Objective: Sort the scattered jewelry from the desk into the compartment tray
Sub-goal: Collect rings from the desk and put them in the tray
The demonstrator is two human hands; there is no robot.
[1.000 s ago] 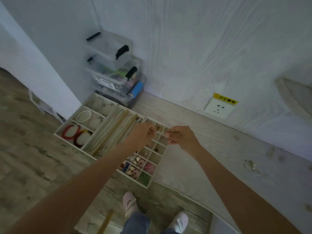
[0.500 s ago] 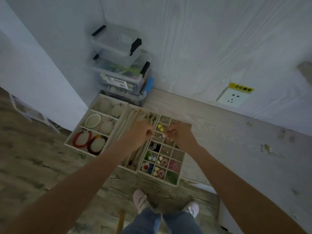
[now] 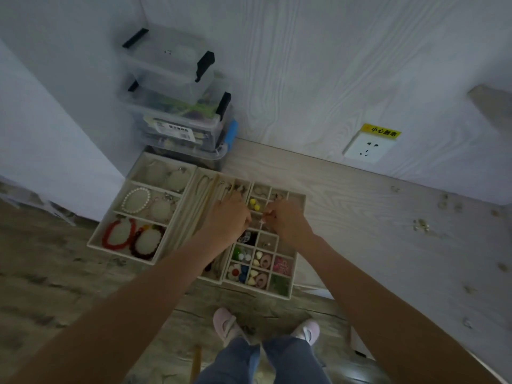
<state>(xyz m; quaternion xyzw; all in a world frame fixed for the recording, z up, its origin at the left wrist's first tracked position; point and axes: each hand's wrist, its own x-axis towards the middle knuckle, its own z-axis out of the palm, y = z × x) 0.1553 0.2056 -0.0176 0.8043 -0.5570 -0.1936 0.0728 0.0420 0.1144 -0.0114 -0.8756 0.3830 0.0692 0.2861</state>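
The cream-coloured compartment tray [image 3: 297,270] holds a white pearl bracelet [image 3: 135,200], a red bead bracelet [image 3: 117,235], a dark maroon bead bracelet [image 3: 146,242] and two yellow beads [image 3: 254,204]. The pale worktop [image 3: 360,206] shows wavy grey wood grain. A yellow warning label [image 3: 383,131] tops the white wall socket [image 3: 368,149]. The stacked clear plastic boxes [image 3: 177,106] carry black latches [image 3: 205,66].

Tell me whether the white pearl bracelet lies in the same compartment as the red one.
No: the pearl bracelet lies one compartment behind the red bracelet.

one head-worn wide-angle view looks steeply down from above, close over the desk [image 3: 360,206] toward the wall.
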